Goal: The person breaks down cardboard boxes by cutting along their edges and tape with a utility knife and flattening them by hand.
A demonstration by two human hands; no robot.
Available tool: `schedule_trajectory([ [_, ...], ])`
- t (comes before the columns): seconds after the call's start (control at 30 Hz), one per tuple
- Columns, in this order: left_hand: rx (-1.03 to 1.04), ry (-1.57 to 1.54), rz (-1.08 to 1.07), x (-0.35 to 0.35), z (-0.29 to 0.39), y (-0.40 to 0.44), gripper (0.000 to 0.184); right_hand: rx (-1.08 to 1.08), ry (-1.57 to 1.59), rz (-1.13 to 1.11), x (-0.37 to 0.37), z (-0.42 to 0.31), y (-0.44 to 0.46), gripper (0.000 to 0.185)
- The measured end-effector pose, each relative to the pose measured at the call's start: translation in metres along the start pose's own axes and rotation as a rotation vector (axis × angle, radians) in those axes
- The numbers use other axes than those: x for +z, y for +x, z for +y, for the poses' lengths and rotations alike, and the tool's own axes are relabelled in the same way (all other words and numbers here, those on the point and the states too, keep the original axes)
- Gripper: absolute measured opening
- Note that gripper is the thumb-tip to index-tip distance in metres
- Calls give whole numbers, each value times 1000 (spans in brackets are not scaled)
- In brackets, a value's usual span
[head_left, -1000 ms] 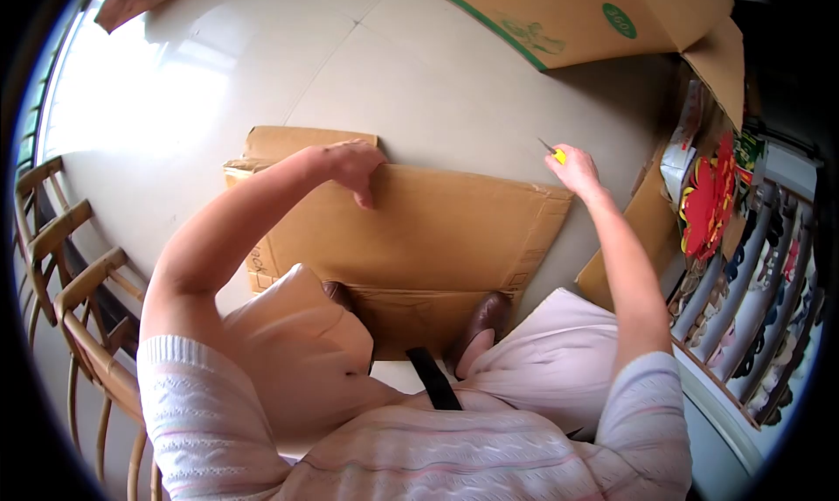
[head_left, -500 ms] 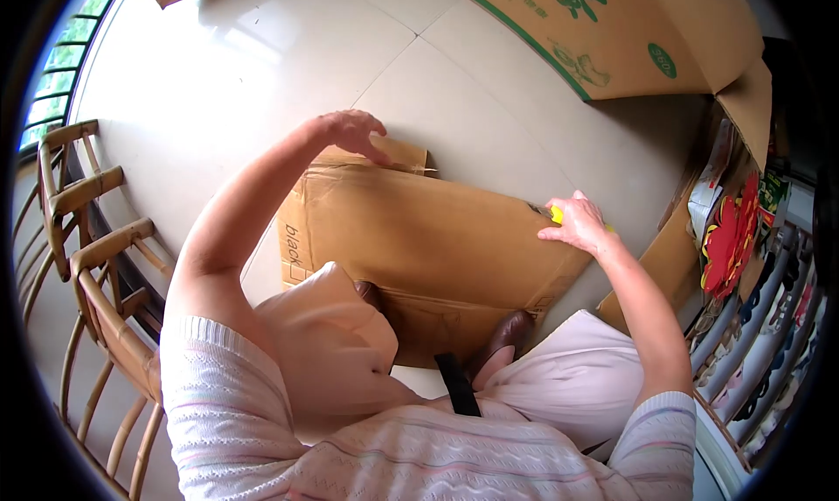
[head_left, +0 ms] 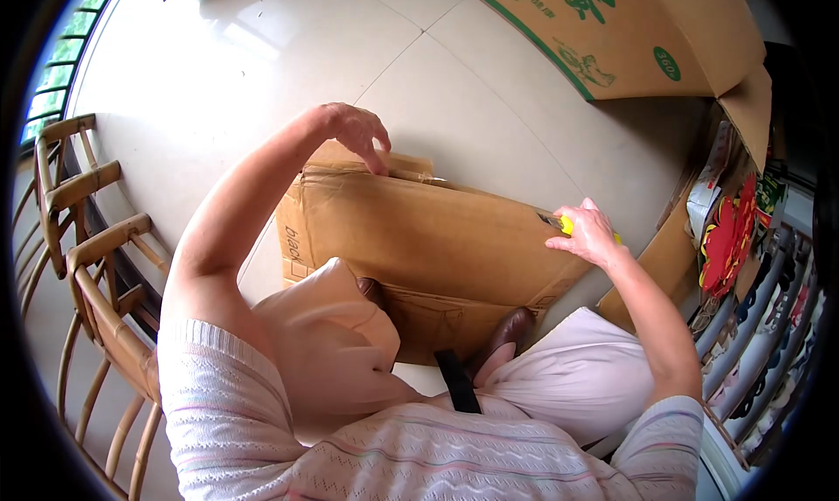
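Note:
A brown cardboard box (head_left: 437, 226) with the word "black" on its left end lies on its side on the floor, close in front of my legs. My left hand (head_left: 357, 135) is at its far left edge, fingers bent down onto the cardboard beside a narrow flap (head_left: 411, 163). At the far right corner, my right hand (head_left: 587, 232) is closed around a yellow box cutter (head_left: 566, 226). The metal front of the cutter points left, near the box's edge. Part of its handle is hidden in the palm.
A large carton with green print (head_left: 647, 38) stands at the upper right. Bamboo chairs (head_left: 105, 247) are on the left. On the right are a red packet (head_left: 730, 239), a loose cardboard piece (head_left: 660, 260) and a rack of shoes (head_left: 769, 344). My brown shoes (head_left: 514, 330) touch the near side of the box.
My right hand has shifted slightly right and nearer to me, showing more of the cutter's front. My left hand has moved a little, its fingers lower over the box edge.

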State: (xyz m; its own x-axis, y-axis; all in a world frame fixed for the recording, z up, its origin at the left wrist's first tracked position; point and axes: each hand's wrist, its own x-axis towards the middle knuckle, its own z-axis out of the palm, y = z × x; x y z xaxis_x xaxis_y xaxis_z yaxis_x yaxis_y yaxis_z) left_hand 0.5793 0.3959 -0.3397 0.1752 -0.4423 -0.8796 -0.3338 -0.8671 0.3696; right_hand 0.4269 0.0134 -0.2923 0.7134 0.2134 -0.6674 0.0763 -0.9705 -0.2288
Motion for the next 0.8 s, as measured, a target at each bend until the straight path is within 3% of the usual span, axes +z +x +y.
schedule_trajectory([
  [0.2,138,-360,-249,14,-14,12,53,8,-2,-1,0,-2,-1,52],
  [0.4,-42,-108,-122,8,-5,21,48,31,-4,-31,2,3,17,53],
  [0.6,28,52,-30,5,14,-6,47,-5,-7,-7,2,2,7,53],
  [0.7,101,342,82,18,12,4,45,-18,-4,23,3,0,-8,52],
  [0.8,-12,301,-121,19,20,12,48,-22,-44,34,-3,-6,-15,50],
])
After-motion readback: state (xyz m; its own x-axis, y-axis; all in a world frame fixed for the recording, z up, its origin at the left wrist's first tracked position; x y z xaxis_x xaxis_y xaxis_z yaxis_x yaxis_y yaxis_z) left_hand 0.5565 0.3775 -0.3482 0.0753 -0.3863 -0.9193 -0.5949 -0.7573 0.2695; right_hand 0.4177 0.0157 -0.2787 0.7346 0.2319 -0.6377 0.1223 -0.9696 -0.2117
